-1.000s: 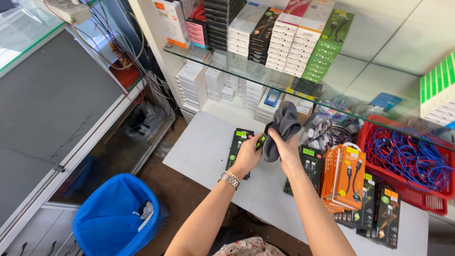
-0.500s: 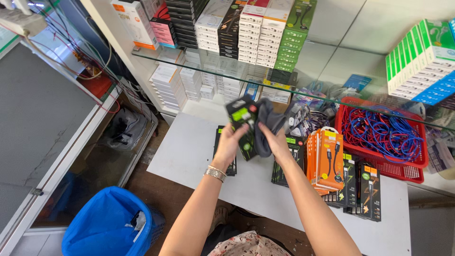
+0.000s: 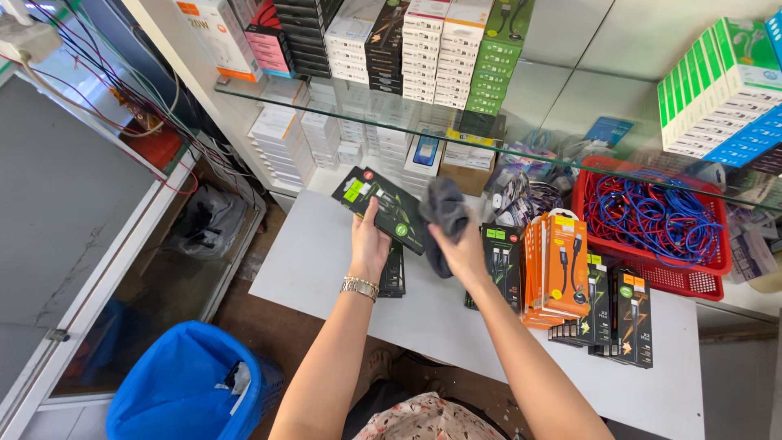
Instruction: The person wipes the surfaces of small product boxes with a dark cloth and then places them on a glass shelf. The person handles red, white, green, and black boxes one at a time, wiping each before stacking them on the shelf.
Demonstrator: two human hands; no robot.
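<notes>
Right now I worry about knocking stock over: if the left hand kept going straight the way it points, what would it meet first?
Probably the glass shelf edge; the left hand, holding a black box, points up toward it. Depth is unclear.

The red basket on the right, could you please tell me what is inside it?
The red basket holds a tangled heap of blue and red cables. Whatever lies beneath them is covered.

The black box in the left hand looks like glossy printed cardboard, while the dark grey cloth in the right hand is soft, matt fabric with a slightly fuzzy nap. The bench has a smooth, matt pale surface, the shelf above it is clear glass, and the red basket is perforated plastic. The blue bin is smooth plastic with a faint sheen, and the wristwatch is shiny metal.
</notes>
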